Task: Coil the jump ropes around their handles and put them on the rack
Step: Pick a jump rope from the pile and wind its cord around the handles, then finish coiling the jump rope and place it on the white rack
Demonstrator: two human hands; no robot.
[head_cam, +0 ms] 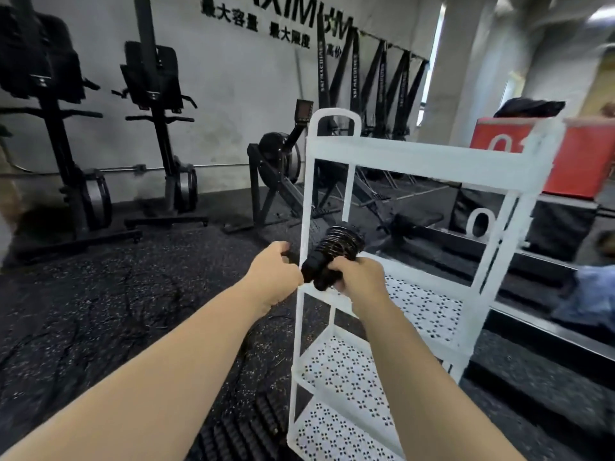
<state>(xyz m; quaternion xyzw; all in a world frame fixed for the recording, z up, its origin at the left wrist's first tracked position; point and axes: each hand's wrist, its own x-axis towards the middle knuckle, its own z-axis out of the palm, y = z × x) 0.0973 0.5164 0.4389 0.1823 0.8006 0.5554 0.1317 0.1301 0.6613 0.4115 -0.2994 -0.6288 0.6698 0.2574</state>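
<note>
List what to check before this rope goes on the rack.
1. Rope wound round its handles: ok, the turns show.
2. Right hand grips the bundle: ok.
3. Rope's end tucked in: not ok; left hand pinches it beside the bundle.
4. Rack upright and in front: ok.
5. Middle shelf free of things: ok.

Grey wall (233,94), black speckled floor (100,294), exercise machines (154,94), red box (585,161), window (434,54) daylight.
</note>
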